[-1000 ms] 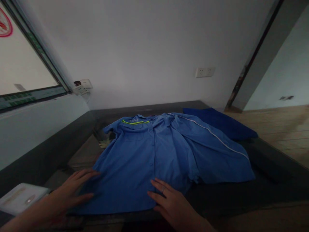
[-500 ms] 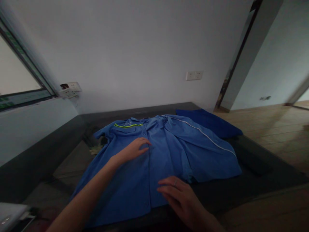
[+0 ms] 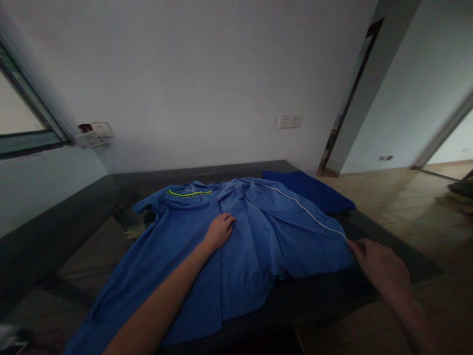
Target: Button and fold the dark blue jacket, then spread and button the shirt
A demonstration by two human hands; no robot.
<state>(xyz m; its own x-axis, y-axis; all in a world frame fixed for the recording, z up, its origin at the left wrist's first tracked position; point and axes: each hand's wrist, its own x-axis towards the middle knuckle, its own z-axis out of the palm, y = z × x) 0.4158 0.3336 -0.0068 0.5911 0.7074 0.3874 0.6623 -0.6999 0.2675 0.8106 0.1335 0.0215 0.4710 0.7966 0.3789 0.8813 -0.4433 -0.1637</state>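
Note:
A blue button-front shirt (image 3: 244, 246) lies spread face up on the dark table, with a yellow-green stripe and lettering on its chest. One sleeve (image 3: 310, 231), edged with white piping, stretches toward the right. My left hand (image 3: 219, 230) rests on the shirt front beside the button placket, fingers close together and laid on the cloth. At the far end of that sleeve, my right hand (image 3: 384, 266) is closed, with thumb and fingertips on the cuff edge near the piping. The fingertips' grip is partly hidden.
A darker blue folded cloth (image 3: 310, 190) lies behind the sleeve. The dark table (image 3: 399, 246) meets a wall at the back, and its right edge borders the tiled floor (image 3: 388, 197). Sockets (image 3: 290, 121) are on the wall.
My right hand has moved from the front hem out to the sleeve's end and closed on the cuff. My left hand has settled onto the shirt front. The view has shifted slightly right.

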